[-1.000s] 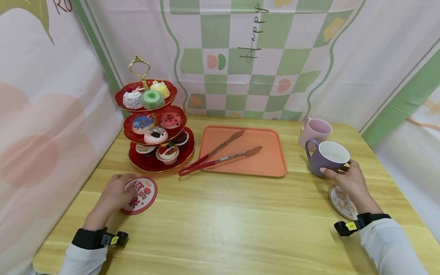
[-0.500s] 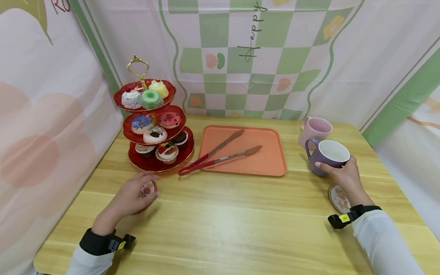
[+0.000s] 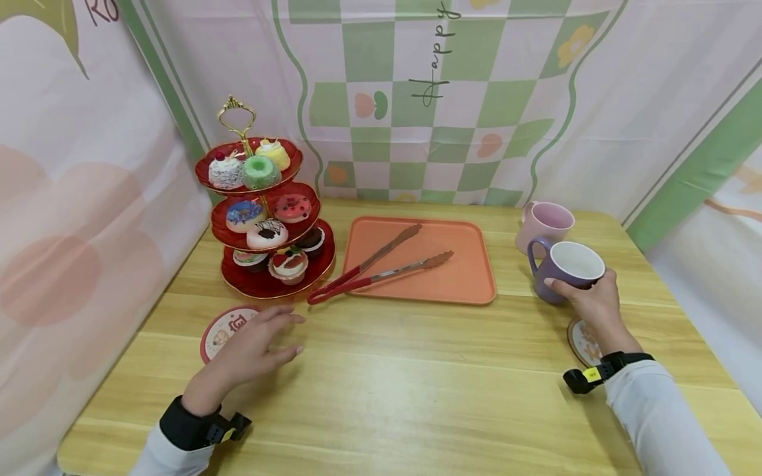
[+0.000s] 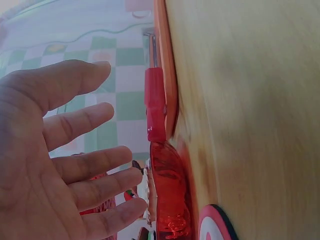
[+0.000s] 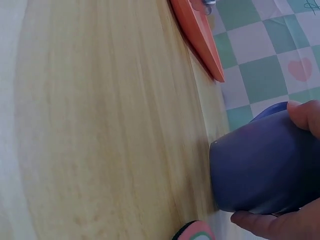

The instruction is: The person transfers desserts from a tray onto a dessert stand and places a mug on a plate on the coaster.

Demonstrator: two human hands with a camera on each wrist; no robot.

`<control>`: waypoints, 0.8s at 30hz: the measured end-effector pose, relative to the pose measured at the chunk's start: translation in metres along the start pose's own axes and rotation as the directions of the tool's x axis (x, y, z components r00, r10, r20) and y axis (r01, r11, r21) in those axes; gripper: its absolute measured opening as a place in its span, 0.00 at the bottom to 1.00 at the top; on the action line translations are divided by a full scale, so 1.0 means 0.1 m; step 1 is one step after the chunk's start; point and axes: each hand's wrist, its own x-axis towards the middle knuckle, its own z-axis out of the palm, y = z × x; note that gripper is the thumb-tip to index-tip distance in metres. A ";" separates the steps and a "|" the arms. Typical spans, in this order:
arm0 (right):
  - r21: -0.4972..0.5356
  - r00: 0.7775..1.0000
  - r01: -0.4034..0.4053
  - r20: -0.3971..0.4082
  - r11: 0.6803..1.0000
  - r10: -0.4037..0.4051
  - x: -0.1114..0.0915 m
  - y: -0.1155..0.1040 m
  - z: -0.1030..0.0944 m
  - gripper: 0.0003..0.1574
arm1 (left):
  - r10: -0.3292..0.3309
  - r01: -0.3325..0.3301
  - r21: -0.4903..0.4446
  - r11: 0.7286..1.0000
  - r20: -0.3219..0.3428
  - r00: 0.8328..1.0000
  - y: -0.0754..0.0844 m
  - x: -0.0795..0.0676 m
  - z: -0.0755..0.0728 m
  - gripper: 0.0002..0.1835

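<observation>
My right hand (image 3: 595,307) grips the purple mug (image 3: 550,281) on the right side of the table, thumb on its near side and fingers at its far right. In the right wrist view the mug (image 5: 260,165) appears sideways, its base close over the wood. The left hand (image 3: 253,350) hovers over the right part of a red-rimmed round coaster (image 3: 214,334), fingers spread and holding nothing. Just beyond its fingertips lie the metal tongs (image 3: 342,288), their red handles joined at the near left end. Fingers and palm of the left hand (image 4: 65,175) show loosely extended in the left wrist view.
The tongs' arms lie spread across an orange tray (image 3: 467,291). A three-tier red stand (image 3: 253,285) with cakes and donuts rises at the back left. Behind the purple mug stands a pink mug (image 3: 532,239). Another coaster (image 3: 580,340) lies partly under the right forearm.
The left hand has moved right from over the coaster toward the tongs' handles, uncovering the coaster's left part. The right hand keeps hold of the purple mug, nearly still.
</observation>
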 end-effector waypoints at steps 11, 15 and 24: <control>0.042 1.000 0.012 -0.026 0.999 -0.011 -0.07 0.00 0.03 0.58 | 0.006 -0.006 -0.024 1.000 0.004 1.000 -0.01 0.00 0.02 0.23; 0.094 1.000 0.001 -0.026 0.996 0.001 -0.14 -0.06 0.07 0.57 | 0.005 -0.005 -0.055 0.998 0.003 1.000 0.01 0.00 0.03 0.22; 0.066 0.997 0.074 -0.030 0.995 -0.072 -0.37 -0.26 0.27 0.54 | 0.055 -0.056 -0.157 0.986 -0.010 0.998 0.06 0.03 0.04 0.21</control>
